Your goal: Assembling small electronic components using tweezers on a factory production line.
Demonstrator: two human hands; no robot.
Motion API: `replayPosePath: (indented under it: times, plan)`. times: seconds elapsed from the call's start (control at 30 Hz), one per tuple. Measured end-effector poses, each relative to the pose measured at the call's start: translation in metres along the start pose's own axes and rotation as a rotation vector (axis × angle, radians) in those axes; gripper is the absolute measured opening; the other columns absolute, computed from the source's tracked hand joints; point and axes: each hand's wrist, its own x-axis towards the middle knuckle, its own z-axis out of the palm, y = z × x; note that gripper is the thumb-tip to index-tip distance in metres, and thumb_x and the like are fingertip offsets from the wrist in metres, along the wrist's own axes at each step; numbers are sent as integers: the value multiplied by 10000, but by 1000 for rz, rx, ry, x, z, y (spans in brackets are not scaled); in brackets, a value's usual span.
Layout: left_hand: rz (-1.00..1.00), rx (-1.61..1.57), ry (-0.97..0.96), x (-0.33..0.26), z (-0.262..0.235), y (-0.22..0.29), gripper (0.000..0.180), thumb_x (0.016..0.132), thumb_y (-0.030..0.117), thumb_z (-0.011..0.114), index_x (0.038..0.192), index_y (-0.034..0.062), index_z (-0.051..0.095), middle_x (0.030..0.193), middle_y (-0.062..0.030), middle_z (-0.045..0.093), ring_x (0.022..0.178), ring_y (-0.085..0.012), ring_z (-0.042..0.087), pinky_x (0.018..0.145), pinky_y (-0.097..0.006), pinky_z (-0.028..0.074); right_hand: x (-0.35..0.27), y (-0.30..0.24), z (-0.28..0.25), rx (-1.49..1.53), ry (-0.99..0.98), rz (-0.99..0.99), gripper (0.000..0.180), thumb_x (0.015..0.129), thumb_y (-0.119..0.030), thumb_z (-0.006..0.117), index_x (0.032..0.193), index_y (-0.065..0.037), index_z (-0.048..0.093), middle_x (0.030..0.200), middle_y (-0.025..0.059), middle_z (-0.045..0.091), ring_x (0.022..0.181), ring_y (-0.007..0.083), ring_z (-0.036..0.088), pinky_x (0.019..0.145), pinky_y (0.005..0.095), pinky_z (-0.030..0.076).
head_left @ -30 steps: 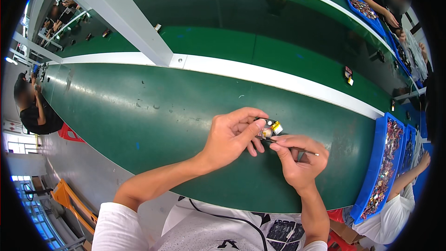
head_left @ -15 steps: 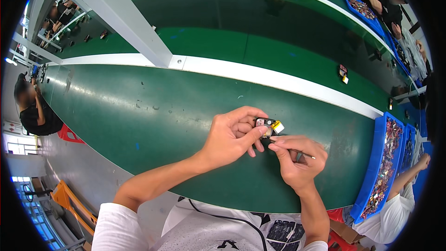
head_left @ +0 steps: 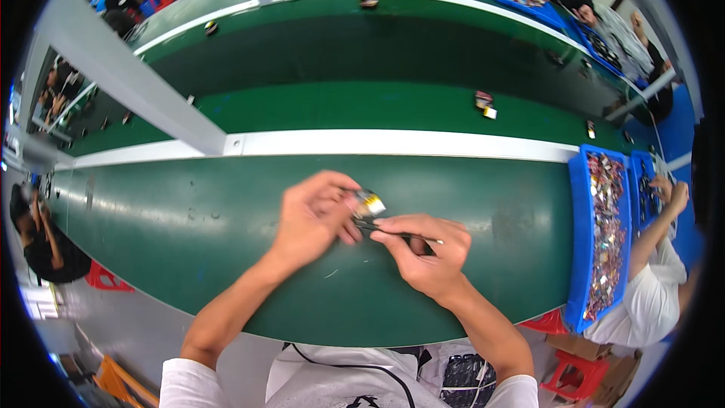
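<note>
Held over the green worktop (head_left: 226,257), a small electronic device (head_left: 367,202) with a black casing and a yellow-and-white piece is blurred by motion. My left hand (head_left: 308,215) is closed on it, thumb against its near side. In my right hand (head_left: 430,253) is a thin, dark, pen-like tool (head_left: 427,239), pinched between thumb and fingers. Its dark front end meets or lies close beside the device near my left fingertips; contact cannot be made out. The tool's pale-tipped rear end sticks out to the right.
At the right stands a long blue tray (head_left: 578,257) heaped with small multicoloured parts, a co-worker's arm (head_left: 657,219) beyond it. Past a white rail (head_left: 377,143) runs a green belt (head_left: 302,109) carrying several small devices. A grey post (head_left: 128,60) rises at the left.
My view has shifted, so the worktop and tray sit differently in the picture. Both hands still hold the device and tool; the device appears tilted differently and blurred.
</note>
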Motion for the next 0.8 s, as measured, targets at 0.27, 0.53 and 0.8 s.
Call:
replayPosePath:
  times: [0.27, 0.53, 0.8]
  plan:
    - [146, 670, 370, 146, -98, 34, 129, 960, 35, 611, 1035, -63, 647, 794, -128, 715, 575, -184, 697, 469, -311, 571, 6, 10, -2, 31, 149, -28, 190, 750, 1, 854, 896, -60, 747, 900, 72, 780, 424, 69, 463, 419, 226, 360]
    - [278, 1677, 297, 240, -52, 62, 200, 892, 146, 592, 1028, 79, 723, 1104, -180, 716, 1018, -385, 693, 826, -500, 581, -1, 17, 2, 27, 109, -147, 178, 741, 13, 846, 853, -54, 725, 851, 87, 772, 465, 133, 592, 454, 244, 446]
    - [197, 809, -350, 276, 130, 56, 169, 817, 99, 713, 952, 2, 751, 880, -85, 732, 693, -177, 704, 567, -317, 573, 0, 14, -3, -49, 32, -118, 140, 766, -41, 834, 850, -66, 725, 824, 52, 760, 557, 198, 679, 501, 282, 506]
